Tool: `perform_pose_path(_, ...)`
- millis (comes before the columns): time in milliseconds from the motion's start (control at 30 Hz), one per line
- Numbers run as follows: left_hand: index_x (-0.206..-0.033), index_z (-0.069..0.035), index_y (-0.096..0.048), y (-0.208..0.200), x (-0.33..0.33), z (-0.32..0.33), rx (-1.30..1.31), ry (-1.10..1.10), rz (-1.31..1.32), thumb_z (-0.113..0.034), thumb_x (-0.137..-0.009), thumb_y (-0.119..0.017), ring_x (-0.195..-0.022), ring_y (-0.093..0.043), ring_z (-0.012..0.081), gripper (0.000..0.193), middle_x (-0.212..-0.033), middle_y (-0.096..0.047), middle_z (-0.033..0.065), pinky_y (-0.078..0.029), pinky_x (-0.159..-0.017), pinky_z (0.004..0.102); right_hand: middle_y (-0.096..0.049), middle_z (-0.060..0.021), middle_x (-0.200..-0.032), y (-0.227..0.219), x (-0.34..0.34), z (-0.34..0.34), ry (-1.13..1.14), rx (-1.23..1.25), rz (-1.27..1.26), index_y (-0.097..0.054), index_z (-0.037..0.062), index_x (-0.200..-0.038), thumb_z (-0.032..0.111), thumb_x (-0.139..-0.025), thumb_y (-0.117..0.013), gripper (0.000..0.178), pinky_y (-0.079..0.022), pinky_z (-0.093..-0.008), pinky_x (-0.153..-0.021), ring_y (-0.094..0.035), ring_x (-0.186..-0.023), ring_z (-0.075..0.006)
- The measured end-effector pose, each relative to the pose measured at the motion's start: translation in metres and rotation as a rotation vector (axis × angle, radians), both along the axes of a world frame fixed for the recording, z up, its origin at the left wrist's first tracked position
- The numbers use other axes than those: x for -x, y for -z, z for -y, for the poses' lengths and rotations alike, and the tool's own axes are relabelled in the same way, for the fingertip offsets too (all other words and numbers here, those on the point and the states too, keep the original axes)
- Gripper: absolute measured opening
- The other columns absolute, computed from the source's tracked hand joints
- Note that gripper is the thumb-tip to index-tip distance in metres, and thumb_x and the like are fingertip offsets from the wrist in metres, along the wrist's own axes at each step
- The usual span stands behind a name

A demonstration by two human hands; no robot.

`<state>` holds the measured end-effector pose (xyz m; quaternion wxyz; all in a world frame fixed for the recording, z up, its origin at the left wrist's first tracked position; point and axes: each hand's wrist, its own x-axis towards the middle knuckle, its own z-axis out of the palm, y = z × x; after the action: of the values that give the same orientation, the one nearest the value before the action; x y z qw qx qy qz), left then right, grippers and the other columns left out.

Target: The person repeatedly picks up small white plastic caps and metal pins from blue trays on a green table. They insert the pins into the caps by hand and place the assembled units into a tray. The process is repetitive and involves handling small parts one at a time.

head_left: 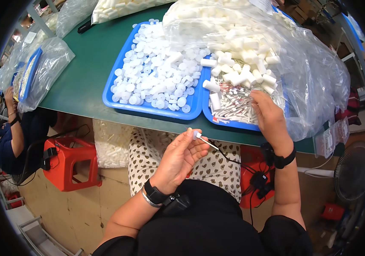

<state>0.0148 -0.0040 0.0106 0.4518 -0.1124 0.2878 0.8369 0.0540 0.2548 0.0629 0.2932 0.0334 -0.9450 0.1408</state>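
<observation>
Over my lap, just off the table's front edge, my left hand (182,154) pinches a thin white rod (208,143) with a translucent plastic disc (196,135) at its upper end. The rod slants down to the right. My right hand (270,117) is at the right blue tray (238,124), its bent fingertips down among the pieces; what they hold, if anything, is hidden. Thin metal-looking rods (233,106) lie in that tray, with white foam cylinders (242,77) heaped behind them. Beside it, the left blue tray (148,110) is heaped with translucent discs (156,72).
A large clear bag (315,81) of foam cylinders drapes over the right tray on the green table (84,81). Red stools (69,164) and a fan (355,170) stand below. Dark cables (233,161) hang near my lap. At far left another person's hand (10,99) is near another tray.
</observation>
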Motion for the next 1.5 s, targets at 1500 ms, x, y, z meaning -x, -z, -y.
perform_pose_path(1500,-0.127,0.001,-0.051,-0.002,-0.003,-0.001,-0.014,-0.125,-0.106,-0.018,-0.102,-0.051,-0.11,-0.063,0.0231,0.031,-0.119,-0.062,0.0169,-0.053,-0.096,0.0329,-0.065,-0.0092,-0.079,0.0,-0.017,0.063,-0.287,0.108,0.169,-0.065,0.0033,-0.09,0.001,-0.078,-0.072,0.014,-0.05,-0.0371,-0.062,-0.063,-0.068,-0.0273)
